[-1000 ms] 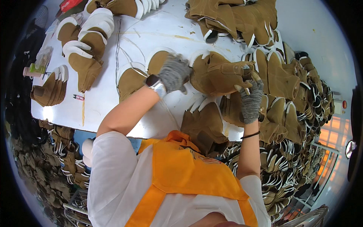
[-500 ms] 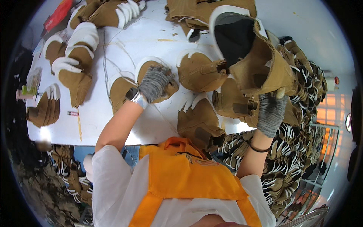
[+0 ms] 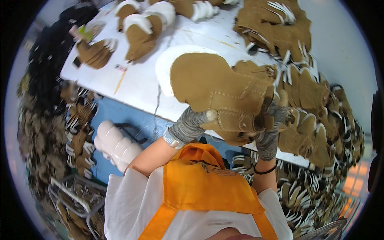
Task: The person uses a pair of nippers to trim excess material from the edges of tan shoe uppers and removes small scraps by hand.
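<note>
Both hands hold a brown boot upper [image 3: 204, 80] with light stitching and a broad white band around its rounded toe end. It is raised in front of me, over the table's near edge. My left hand [image 3: 193, 125], in a grey knit glove with bare fingertips showing, grips its lower left edge, thumb on top and the other fingers hidden beneath. My right hand [image 3: 273, 124], gloved alike, is closed around its right end near the dark opening. More brown boot uppers [image 3: 306, 132] lie just right of my right hand.
The white table [image 3: 138, 86] carries stacks of brown uppers [image 3: 142, 34] at the far left and a large pile [image 3: 274, 24] at the far right. White rounded forms [image 3: 116, 146] stand by the blue floor [image 3: 110, 114]. Heaps of uppers [image 3: 298, 188] fill the lower right.
The boot upper has come down and left from the right, turned so its outer side shows. My left hand left the uppers on the table and took hold of it. The view has swung.
</note>
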Demonstrator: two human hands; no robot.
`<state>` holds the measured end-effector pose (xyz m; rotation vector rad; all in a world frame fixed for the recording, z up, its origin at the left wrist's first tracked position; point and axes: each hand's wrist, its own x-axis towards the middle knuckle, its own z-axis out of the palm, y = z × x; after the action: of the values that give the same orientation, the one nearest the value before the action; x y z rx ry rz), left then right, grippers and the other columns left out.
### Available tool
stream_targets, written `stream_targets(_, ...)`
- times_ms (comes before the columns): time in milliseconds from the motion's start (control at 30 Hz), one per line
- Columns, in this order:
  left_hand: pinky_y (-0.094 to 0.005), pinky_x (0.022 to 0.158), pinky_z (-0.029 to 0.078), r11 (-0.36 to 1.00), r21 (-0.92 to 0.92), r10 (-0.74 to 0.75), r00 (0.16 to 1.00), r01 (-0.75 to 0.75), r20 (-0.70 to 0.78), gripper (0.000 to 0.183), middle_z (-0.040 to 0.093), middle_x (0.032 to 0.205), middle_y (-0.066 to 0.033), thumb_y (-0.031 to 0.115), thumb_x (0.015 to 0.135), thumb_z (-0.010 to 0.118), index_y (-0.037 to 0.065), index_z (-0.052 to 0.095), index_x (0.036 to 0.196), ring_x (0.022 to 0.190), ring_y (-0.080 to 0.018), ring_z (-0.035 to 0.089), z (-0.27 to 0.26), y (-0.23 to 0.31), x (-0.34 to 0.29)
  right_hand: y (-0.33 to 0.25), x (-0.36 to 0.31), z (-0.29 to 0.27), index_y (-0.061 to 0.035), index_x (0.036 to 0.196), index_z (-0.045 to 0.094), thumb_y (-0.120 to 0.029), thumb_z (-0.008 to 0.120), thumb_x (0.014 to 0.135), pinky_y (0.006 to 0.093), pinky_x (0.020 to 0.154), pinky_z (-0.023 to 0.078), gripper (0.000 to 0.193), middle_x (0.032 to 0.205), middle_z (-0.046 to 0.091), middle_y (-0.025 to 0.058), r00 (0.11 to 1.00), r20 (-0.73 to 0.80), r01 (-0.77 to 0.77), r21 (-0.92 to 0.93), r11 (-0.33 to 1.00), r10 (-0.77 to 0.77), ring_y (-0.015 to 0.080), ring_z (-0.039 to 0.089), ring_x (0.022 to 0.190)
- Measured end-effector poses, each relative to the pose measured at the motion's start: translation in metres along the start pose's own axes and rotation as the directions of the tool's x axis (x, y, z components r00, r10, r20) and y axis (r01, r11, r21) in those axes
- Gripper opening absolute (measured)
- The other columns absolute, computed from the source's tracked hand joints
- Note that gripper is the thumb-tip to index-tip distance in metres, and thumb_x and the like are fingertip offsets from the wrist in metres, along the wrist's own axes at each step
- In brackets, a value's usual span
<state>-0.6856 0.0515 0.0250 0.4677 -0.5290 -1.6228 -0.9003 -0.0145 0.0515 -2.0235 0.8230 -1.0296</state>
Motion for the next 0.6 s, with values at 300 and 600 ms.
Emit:
stream_targets(300,-0.0350,0.093,0.048,0.969,0.169,0.219,0.941,-0.180,-0.259,0.067,0.059,0.119,-0.0115,0.024,0.073,0.080,0.001,0.049,0.128,0.110,-0.0231,0.056,-0.008,0.022,-0.154,-0.019,-0.077,0.126,-0.0148,0.142,0.035,-0.056,0.065,0.080,0.0521,0.107,0.029,0.080,0.139,0.041,0.0139,0.854,0.516,0.235,-0.282,0.930,-0.059,0.0332,0.036,0.131)
stream_targets(600,-0.0348,0.100,0.041,0.931,0.112,0.359,0.815,-0.348,-0.455,0.061,0.057,0.122,-0.0099,0.030,0.080,0.075,-0.001,0.050,0.126,0.115,-0.0223,0.052,-0.125,0.092,-0.271,-0.108,-0.075,0.270,-0.0093,0.142,0.026,-0.012,0.080,0.073,0.0375,0.098,0.048,0.087,0.136,0.042,0.0114,0.950,0.311,-0.161,0.454,0.876,0.013,0.0252,0.048,0.122)
